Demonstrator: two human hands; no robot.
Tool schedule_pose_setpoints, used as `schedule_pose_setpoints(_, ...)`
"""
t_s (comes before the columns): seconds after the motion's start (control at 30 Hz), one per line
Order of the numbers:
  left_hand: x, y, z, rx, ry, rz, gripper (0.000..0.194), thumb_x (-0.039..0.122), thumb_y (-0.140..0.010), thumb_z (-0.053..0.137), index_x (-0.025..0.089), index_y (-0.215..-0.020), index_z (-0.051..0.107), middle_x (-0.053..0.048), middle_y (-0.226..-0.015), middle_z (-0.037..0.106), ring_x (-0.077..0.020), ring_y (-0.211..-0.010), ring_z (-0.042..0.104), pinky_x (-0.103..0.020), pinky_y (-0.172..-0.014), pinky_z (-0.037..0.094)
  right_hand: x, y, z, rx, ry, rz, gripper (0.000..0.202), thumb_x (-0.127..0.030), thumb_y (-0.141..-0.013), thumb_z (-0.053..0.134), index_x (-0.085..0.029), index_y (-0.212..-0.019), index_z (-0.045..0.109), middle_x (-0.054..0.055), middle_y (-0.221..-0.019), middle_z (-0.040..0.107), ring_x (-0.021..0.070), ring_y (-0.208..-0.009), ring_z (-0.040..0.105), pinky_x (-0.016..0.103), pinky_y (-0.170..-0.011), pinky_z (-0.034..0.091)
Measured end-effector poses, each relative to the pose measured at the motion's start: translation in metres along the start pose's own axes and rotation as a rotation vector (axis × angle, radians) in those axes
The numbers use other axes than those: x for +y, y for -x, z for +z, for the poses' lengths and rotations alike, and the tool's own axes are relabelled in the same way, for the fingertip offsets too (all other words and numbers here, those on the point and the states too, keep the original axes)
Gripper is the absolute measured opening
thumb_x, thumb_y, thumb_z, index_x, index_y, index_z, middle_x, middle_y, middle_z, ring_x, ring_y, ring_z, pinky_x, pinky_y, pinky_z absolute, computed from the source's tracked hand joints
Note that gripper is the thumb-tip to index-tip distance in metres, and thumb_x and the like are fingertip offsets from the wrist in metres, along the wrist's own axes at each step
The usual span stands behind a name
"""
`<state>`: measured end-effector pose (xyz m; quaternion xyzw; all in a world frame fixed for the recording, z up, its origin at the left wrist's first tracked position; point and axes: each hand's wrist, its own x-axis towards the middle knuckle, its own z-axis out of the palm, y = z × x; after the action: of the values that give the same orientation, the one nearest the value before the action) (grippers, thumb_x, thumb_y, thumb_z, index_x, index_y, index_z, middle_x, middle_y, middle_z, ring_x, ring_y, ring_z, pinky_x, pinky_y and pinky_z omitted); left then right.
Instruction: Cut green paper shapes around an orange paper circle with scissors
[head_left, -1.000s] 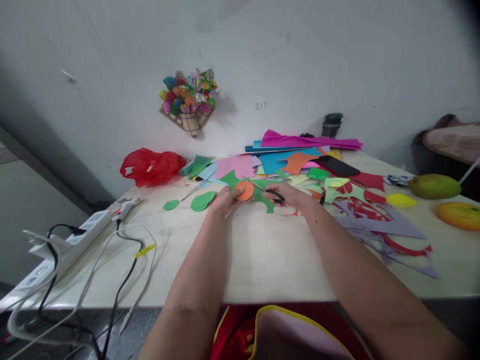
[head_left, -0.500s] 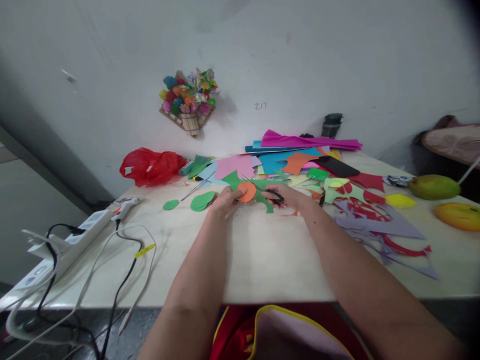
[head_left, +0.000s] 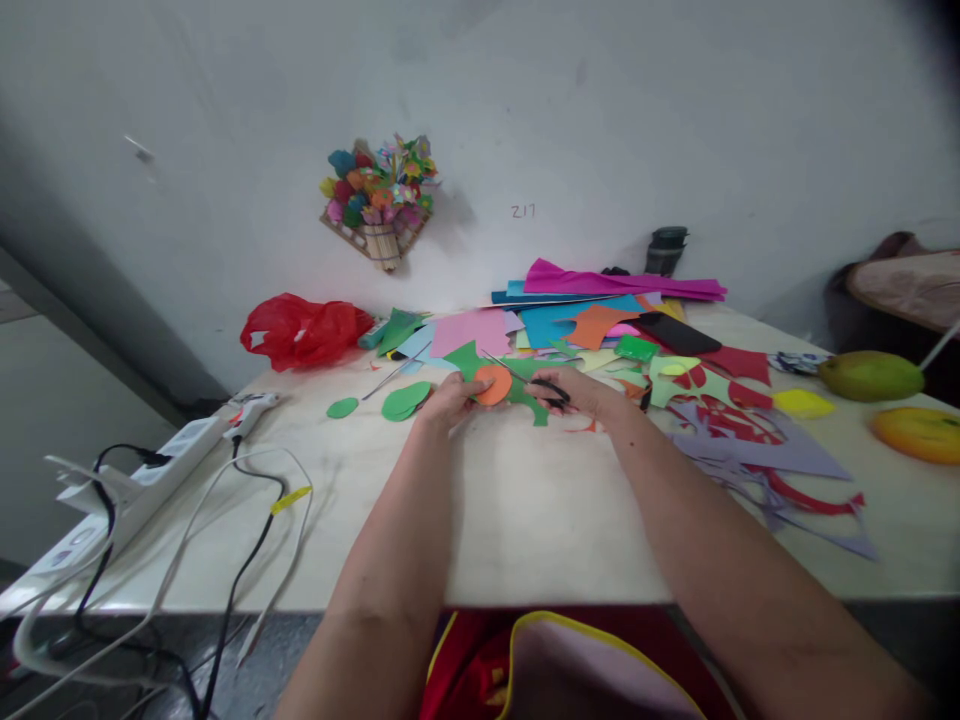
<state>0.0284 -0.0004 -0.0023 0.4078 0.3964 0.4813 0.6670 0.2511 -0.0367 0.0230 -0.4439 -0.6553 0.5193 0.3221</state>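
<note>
My left hand [head_left: 454,397] pinches the left edge of a round orange paper piece [head_left: 495,384], thumb on top. Black-handled scissors [head_left: 550,391] are in my right hand [head_left: 571,388], their blades pointing left and apart, close to the orange piece's upper right. Behind and beneath that piece lies cut green paper [head_left: 463,358]; whether my left hand also grips it I cannot tell. Left of my left hand are green oval cut-outs [head_left: 405,402] and a smaller green oval [head_left: 343,407]. Small orange scraps [head_left: 589,426] lie just below my right hand.
A red plastic bag [head_left: 300,335] sits at the back left, with a white power strip [head_left: 161,480] and cables nearer me. Coloured paper sheets [head_left: 472,333] are piled along the back. Purple scraps [head_left: 795,445], a green mango-like fruit [head_left: 870,375] and a yellow-orange one [head_left: 919,433] lie right.
Hands, scissors and the orange piece look almost unmoved. The view has shifted very slightly.
</note>
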Motion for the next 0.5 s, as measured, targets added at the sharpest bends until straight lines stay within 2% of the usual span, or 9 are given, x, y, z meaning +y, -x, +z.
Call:
schedule_pose_setpoints(0.37, 0.001, 0.001, 0.002, -0.012, -0.031, 0.010, 0.052, 0.002, -0.072, 0.077, 0.019, -0.098, 0.035, -0.013, -0.088, 0.073, -0.0272, -0.064, 0.074, -0.030, -0.049, 0.057, 0.013, -0.010, -0.005, -0.058, -0.061, -0.021, 0.033, -0.047, -0.077, 0.067, -0.019, -0.067, 0.051, -0.001, -0.053, 0.057, 0.0080, -0.038, 0.049, 0.020, -0.030, 0.024)
schedule_pose_setpoints(0.5, 0.001, 0.001, 0.001, -0.010, -0.045, 0.015, 0.052, 0.003, -0.071, 0.078, 0.019, -0.097, 0.036, -0.014, -0.091, 0.074, -0.0285, -0.070, 0.075, -0.034, -0.054, 0.061, 0.013, -0.010, -0.004, -0.048, -0.042, -0.031, 0.036, -0.049, -0.075, 0.069, -0.020, -0.066, 0.050, -0.002, -0.052, 0.056, 0.0072, -0.038, 0.047, 0.020, -0.029, 0.024)
